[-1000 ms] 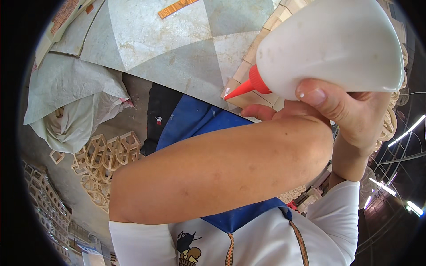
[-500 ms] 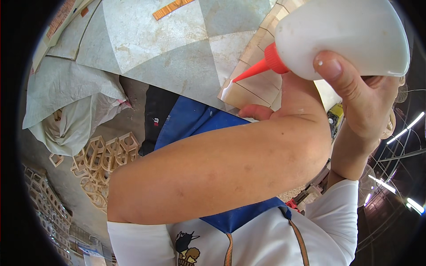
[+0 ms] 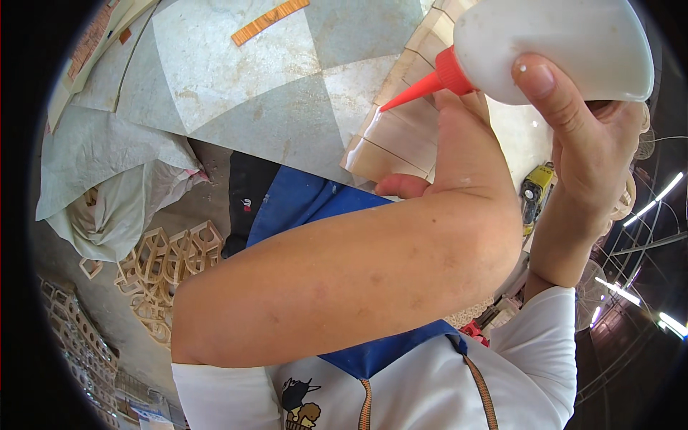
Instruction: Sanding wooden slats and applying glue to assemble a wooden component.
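Observation:
My right hand [image 3: 573,107] is wrapped round a white plastic squeeze bottle [image 3: 559,43] with a red cap and a long red nozzle. The bottle lies tipped, its tip touching the edge of a row of thin, light wooden pieces [image 3: 394,140]. A bead of white glue [image 3: 365,136] runs along that edge from the near corner to the tip. A white drop sits on my right thumb. My left forearm crosses the view, and my left hand [image 3: 455,136] grips the wooden row, thumb at the near end; its other fingers are partly hidden.
The row lies on a grey-and-white checked tabletop [image 3: 229,72] with a striped wooden strip [image 3: 269,21] farther off. Left of it hangs a pale woven sack [image 3: 115,179]. Wooden frames [image 3: 168,258] are heaped on the floor. A yellow-and-black tool [image 3: 534,193] stands at right.
The nozzle tip has moved farther along the wooden edge, away from me, and the white bead behind it is longer. My left hand keeps its place on the pieces.

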The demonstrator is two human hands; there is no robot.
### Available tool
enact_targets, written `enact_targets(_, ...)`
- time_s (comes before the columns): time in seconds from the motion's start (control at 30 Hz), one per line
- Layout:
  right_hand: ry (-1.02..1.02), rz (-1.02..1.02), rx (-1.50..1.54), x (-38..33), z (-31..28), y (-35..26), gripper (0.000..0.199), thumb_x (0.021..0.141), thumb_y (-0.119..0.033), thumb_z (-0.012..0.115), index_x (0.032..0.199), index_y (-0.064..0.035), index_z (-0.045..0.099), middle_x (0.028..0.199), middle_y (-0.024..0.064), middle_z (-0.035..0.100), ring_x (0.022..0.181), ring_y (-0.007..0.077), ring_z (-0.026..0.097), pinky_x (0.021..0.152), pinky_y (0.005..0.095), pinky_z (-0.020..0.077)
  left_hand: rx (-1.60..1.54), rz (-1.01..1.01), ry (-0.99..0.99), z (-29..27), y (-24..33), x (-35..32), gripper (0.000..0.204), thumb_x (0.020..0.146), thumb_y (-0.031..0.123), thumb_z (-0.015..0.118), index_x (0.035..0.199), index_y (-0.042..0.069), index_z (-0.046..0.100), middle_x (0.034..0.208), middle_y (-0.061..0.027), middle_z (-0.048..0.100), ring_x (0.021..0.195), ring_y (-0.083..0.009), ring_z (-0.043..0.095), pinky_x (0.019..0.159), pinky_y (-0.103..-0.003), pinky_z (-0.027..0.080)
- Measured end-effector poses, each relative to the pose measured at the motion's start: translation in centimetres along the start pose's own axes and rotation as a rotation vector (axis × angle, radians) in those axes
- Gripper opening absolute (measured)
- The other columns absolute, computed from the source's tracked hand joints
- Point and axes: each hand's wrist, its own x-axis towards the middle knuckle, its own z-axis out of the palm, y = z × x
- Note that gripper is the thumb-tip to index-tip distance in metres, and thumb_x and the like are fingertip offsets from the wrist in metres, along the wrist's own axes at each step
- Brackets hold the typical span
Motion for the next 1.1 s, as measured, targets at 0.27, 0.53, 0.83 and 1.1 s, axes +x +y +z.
enact_targets(0.27,0.059,-0.107,-0.058,1.0,-0.2,0.7,0.077,0.075,-0.012,0.099,0.135,0.0108,0.058,0.103,0.0223,0.077,0.079,0.0354,0.079,0.072,0.0413,0.0694,-0.009,-0.251,0.138,1.4,1.9,1.0,0.064,0.075,-0.001,0.076,0.139,0.001,0.073,0.154,-0.0169,0.06,0.141,-0.0309,0.049,0.107,-0.035,0.04)
enact_targets(0.53,0.08,-0.128,-0.048,2.3,-0.7,1.1,0.074,0.076,-0.013,0.1,0.133,0.0113,0.06,0.101,0.021,0.077,0.076,0.0325,0.079,0.069,0.0377,0.0689,-0.036,-0.094,-0.038,0.3,1.0,0.9,0.095,0.081,0.003,0.081,0.169,-0.003,0.045,0.181,-0.0243,0.033,0.165,-0.0428,0.029,0.126,-0.043,0.034)
enact_targets(0.83,0.071,-0.104,0.04,3.1,-1.6,1.3,0.071,0.078,-0.013,0.101,0.133,0.0109,0.062,0.101,0.0199,0.077,0.078,0.0307,0.078,0.071,0.0357,0.0677,0.047,-0.139,0.012,0.8,1.5,1.6,0.079,0.093,0.007,0.075,0.167,-0.003,0.049,0.178,-0.0255,0.036,0.162,-0.0437,0.032,0.123,-0.041,0.037)
enact_targets(1.1,0.052,-0.122,0.096,4.3,-2.6,1.5,0.066,0.08,-0.009,0.099,0.131,0.011,0.063,0.1,0.0201,0.078,0.081,0.0304,0.08,0.071,0.034,0.0682,0.202,-0.067,-0.011,0.1,0.9,0.5,0.074,0.097,0.01,0.074,0.166,-0.002,0.051,0.176,-0.0272,0.038,0.159,-0.0439,0.037,0.121,-0.043,0.04)
